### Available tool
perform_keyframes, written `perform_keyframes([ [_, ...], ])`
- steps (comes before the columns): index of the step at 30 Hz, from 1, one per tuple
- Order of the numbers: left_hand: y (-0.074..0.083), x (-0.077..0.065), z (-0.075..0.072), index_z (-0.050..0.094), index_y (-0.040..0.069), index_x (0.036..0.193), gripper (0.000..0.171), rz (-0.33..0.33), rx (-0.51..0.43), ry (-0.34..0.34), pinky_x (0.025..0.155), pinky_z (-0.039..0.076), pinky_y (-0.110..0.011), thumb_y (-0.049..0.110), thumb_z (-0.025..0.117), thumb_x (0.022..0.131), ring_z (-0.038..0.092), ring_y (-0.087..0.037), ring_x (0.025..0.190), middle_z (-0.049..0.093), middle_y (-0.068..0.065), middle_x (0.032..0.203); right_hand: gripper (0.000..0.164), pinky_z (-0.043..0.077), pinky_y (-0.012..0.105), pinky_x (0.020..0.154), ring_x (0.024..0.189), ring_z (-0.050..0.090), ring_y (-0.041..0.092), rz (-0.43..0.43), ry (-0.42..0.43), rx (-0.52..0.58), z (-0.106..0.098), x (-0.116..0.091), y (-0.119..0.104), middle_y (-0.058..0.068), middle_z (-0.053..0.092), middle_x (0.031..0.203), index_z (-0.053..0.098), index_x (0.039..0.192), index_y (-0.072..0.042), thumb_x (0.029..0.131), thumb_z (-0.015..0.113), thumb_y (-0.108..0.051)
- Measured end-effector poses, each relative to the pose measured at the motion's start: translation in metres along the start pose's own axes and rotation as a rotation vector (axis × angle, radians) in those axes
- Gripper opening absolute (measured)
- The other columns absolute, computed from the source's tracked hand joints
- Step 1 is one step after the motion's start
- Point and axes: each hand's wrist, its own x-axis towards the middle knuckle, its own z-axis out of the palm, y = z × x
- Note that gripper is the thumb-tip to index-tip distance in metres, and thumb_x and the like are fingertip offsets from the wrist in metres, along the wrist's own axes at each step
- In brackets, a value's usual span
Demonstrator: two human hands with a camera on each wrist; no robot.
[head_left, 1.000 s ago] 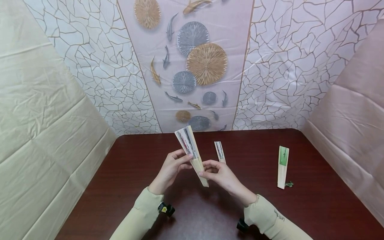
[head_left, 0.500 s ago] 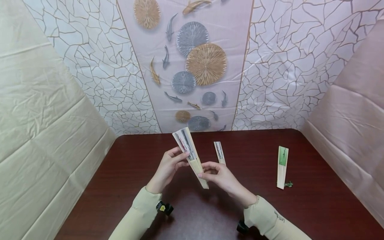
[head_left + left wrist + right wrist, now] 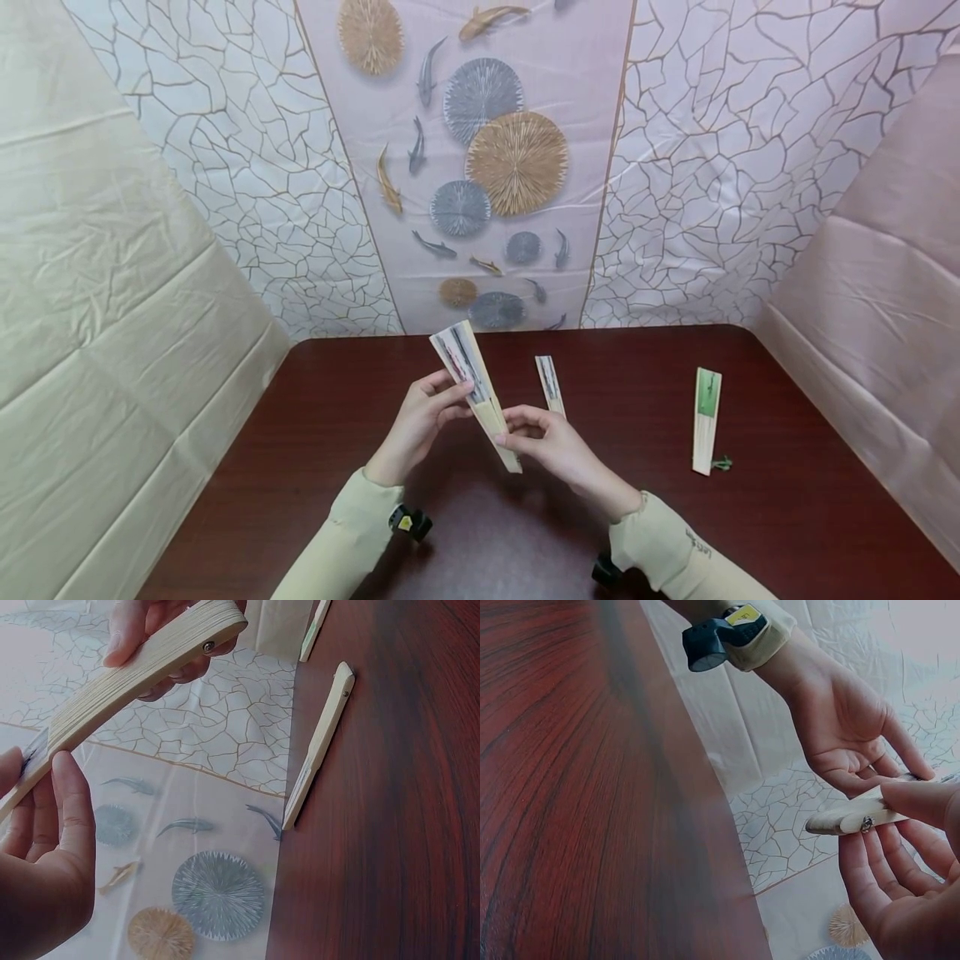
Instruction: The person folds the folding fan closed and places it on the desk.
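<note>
Both hands hold one folding fan [image 3: 480, 392], nearly closed and tilted above the table, its pale wooden ribs toward the right hand and its printed end up and to the left. My left hand [image 3: 420, 425] pinches the printed part between thumb and fingers. Lower down, my right hand [image 3: 558, 450] pinches the ribs near the pivot. In the left wrist view the metal rivet shows at the end of the fan's ribs [image 3: 142, 675]. Behind the right hand lies a second folded fan [image 3: 550, 383], its lower end hidden in the head view.
A folded fan with a green printed end [image 3: 707, 421] and a green tassel [image 3: 722, 462] lies on the right of the dark red wooden table [image 3: 795, 517]. A patterned cloth [image 3: 517, 158] hangs behind the table's far edge, with plain cloth at both sides.
The held fan and the left hand have shifted slightly left and down. The right hand has stayed almost in place, and the two fans on the table have not moved.
</note>
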Motion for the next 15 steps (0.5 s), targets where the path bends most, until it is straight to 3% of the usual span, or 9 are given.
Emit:
perform_keyframes([
  [15,0.0004,-0.0012,-0.0001,0.068,-0.002,0.114,0.021,-0.002,-0.009,0.003,0.076,0.061,-0.031,0.002,0.067,0.094,0.069,-0.017,0.084,0.070,-0.010,0.100,0.034,0.055,0.025,0.072,0.088,0.065,0.018,-0.016,-0.008,-0.002,0.0000,-0.0023,0.0007,0.012,0.070,0.102,0.067,0.123,0.002,0.092,0.074,-0.011],
])
